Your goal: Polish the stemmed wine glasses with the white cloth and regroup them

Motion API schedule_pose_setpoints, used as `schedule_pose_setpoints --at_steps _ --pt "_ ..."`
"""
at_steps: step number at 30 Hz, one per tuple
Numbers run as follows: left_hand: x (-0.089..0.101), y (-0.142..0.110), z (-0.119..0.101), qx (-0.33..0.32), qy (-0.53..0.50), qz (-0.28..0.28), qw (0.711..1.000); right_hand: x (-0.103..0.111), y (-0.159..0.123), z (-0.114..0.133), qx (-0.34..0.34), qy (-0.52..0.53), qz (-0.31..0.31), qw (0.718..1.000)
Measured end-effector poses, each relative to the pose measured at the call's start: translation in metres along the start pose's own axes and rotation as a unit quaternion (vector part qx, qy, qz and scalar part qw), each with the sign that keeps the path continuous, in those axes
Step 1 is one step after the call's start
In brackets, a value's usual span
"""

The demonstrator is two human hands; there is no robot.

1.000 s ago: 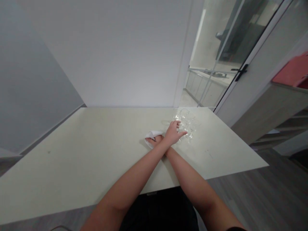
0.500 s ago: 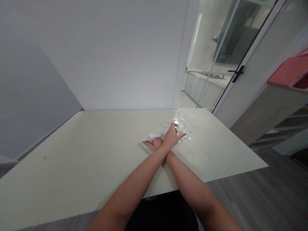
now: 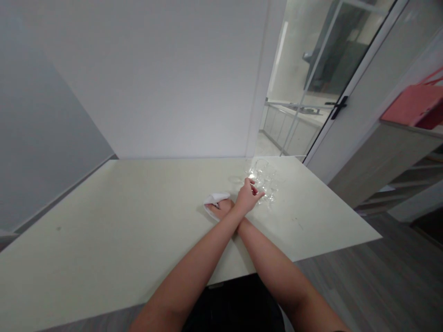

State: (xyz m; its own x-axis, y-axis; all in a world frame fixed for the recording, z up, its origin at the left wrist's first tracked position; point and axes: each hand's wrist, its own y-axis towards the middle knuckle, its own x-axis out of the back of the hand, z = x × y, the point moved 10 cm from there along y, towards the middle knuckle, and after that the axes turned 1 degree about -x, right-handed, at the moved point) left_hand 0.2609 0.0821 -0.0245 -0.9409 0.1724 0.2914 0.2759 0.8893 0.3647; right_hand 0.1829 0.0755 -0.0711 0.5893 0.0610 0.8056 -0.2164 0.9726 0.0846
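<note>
My forearms cross, the left one lying over the right. My left hand (image 3: 248,196) is at the near left side of a group of clear glasses (image 3: 268,179). Its thumb is held apart from the bent fingers, and no glass shows clearly in its grasp; whether the fingertips touch one I cannot tell. My right hand (image 3: 221,209) is closed on a white cloth (image 3: 216,198), left of the glasses and low over the table. Part of the cloth is hidden under that hand. The glasses are see-through and blend together, so their outlines are hard to separate.
The pale table (image 3: 138,221) meets a white wall (image 3: 180,92) at its far edge. A glazed door with a black handle (image 3: 339,108) stands at back right. Beyond the table's right edge, a pink bag (image 3: 411,105) rests on a wooden shelf unit (image 3: 384,157).
My left thumb has drawn a little closer to its fingers beside the glasses. The right hand stays on the cloth. The whole view has shifted slightly.
</note>
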Motion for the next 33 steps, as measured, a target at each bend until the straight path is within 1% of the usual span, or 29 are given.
schedule_pose_setpoints --at_steps 5,10,13,15,16,18,19,21,22,23,25,27,29,31,33 --pt "-0.001 0.001 0.0 0.0 -0.004 -0.001 1.0 0.0 -0.001 0.004 0.018 0.008 0.0 1.0" --pt "-0.005 0.001 0.002 0.001 -0.001 0.01 1.0 -0.001 0.0 0.0 -0.002 0.001 0.007 1.0" --pt "-0.003 -0.001 0.0 0.0 0.019 0.01 1.0 0.002 -0.001 0.004 0.015 -0.004 -0.006 1.0" --pt "0.003 -0.004 -0.01 -0.019 0.061 -0.011 0.998 0.004 -0.002 0.006 0.022 -0.007 -0.017 1.0" --pt "0.008 -0.006 -0.02 -0.041 0.091 -0.029 0.995 0.004 -0.002 0.006 0.021 -0.008 -0.019 1.0" --pt "0.012 -0.011 -0.048 -0.116 0.154 -0.055 0.98 0.004 -0.003 0.005 0.01 -0.013 -0.019 1.0" --pt "0.01 -0.015 -0.062 -0.16 0.178 -0.057 0.969 0.004 -0.003 0.004 0.003 -0.018 -0.017 1.0" --pt "0.0 -0.023 -0.085 -0.231 0.206 -0.034 0.95 0.004 -0.004 0.002 -0.014 -0.033 -0.007 0.999" --pt "-0.007 -0.028 -0.093 -0.254 0.213 -0.013 0.944 0.005 -0.005 0.002 -0.018 -0.042 -0.003 0.999" --pt "-0.014 -0.032 -0.097 -0.268 0.218 0.008 0.938 0.006 -0.006 0.003 -0.014 -0.049 -0.003 0.999" --pt "-0.026 -0.042 -0.099 -0.278 0.229 0.049 0.931 0.01 -0.009 0.01 0.018 -0.057 -0.012 0.998" --pt "-0.035 -0.054 -0.094 -0.275 0.237 0.09 0.927 0.012 -0.013 0.019 0.065 -0.065 -0.022 0.996" --pt "-0.041 -0.068 -0.085 -0.256 0.242 0.132 0.927 0.007 -0.015 0.022 0.09 -0.076 -0.015 0.993" --pt "-0.044 -0.08 -0.073 -0.217 0.249 0.171 0.928 -0.001 -0.015 0.019 0.083 -0.074 0.001 0.994" --pt "-0.037 -0.089 -0.061 -0.172 0.26 0.184 0.932 -0.005 -0.014 0.013 0.057 -0.025 -0.001 0.998"
